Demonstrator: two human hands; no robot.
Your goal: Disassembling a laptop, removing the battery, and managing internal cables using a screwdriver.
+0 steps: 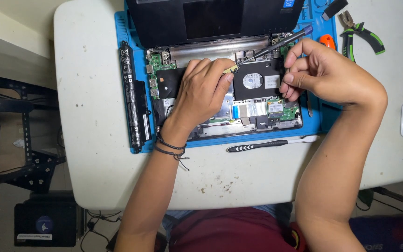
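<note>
Head view: right hand (325, 74) pinches screwdriver (276, 45), tip pointing down-left toward left hand (201, 93) gripping bracket (231, 69).

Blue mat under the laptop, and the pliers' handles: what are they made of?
Blue mat: likely silicone or soft rubber; matte, with moulded compartments along its top edge. Pliers: bare grey metal head; handles look sleeved in black and green plastic or rubber, slightly glossy.
</note>
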